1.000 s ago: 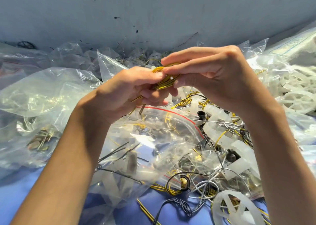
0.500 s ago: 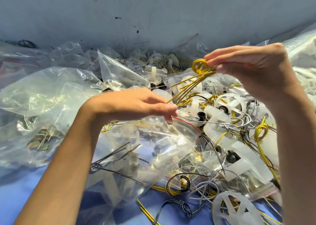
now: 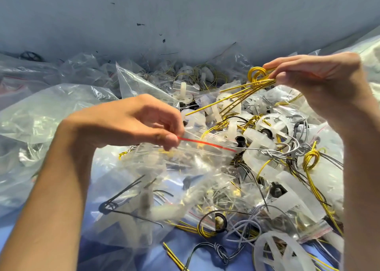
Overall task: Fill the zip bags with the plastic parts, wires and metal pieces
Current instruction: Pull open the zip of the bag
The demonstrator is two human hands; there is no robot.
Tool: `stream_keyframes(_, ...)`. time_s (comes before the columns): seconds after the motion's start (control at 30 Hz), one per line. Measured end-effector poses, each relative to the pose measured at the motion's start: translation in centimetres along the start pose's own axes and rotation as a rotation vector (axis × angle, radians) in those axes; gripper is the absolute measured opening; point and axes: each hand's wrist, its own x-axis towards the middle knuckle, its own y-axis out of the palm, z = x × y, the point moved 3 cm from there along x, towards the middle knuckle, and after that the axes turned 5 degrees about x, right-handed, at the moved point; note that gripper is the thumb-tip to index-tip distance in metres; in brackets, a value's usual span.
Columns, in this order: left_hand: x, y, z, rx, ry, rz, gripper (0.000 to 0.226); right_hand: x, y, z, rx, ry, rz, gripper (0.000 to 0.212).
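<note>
— Where is the yellow wire bundle point(image 3: 244, 90)?

— In the right hand point(image 3: 316, 79), raised over the pile. Thumb and fingers pinch it just beside its coiled end, and the straight strands slant down to the left, their tips close above the left hand's knuckles.

— And the left hand point(image 3: 131, 126)?

— It pinches the mouth of a clear zip bag point(image 3: 185, 167) at the left end of its red seal strip point(image 3: 205, 142). The bag hangs and sags below that grip, blurred; inside it I make out black wires point(image 3: 123, 192) and some pale plastic pieces.

— Is the bundle in the bag?

— No, it is above the mouth and apart from it.

— What lies around?

— Just right of the bag, a heap of white plastic wheels point(image 3: 273, 124), grey wires point(image 3: 273, 151) and a second yellow coil point(image 3: 310, 159), tangled together. A black ring point(image 3: 221, 219) sits in a small sealed bag below. Another spoked white wheel point(image 3: 277, 252) lies at the bottom right. A large crumpled clear bag point(image 3: 41, 114) fills the left side. All of it rests on a blue surface point(image 3: 115, 248), with a grey wall point(image 3: 185, 13) behind.
</note>
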Motion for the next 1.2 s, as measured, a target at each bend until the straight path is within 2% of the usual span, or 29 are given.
stream_keyframes(0.17,-1.0,-0.7,0.0,-0.045,0.061,-0.059,0.021,0.0,0.2,0.2,0.016,0.002,0.019,0.021)
stream_keyframes(0.4,-0.4,-0.2,-0.9,-0.099,0.105,-0.067,0.019,0.2,1.1,1.2,0.106,-0.041,0.066,0.021)
stream_keyframes(0.57,-0.4,-0.3,-0.9,-0.083,0.106,-0.075,0.020,0.3,0.2,0.9,0.206,-0.101,0.003,0.012)
stream_keyframes(0.77,-0.6,-0.4,-0.7,-0.063,0.102,-0.087,0.022,0.2,-0.4,0.6,0.272,-0.092,-0.036,0.022)
stream_keyframes(0.9,-0.7,-0.5,-0.8,-0.046,0.102,-0.114,0.021,0.0,0.7,1.2,0.250,-0.043,0.073,0.012)
stream_keyframes(1.03,-0.6,-0.5,-0.9,-0.054,0.125,-0.135,0.020,0.3,2.9,2.1,0.229,0.024,0.172,0.028)
stream_keyframes(1.2,-0.2,-0.4,-1.2,-0.096,0.177,-0.175,0.018,0.5,7.0,3.6,0.288,0.056,0.371,0.024)
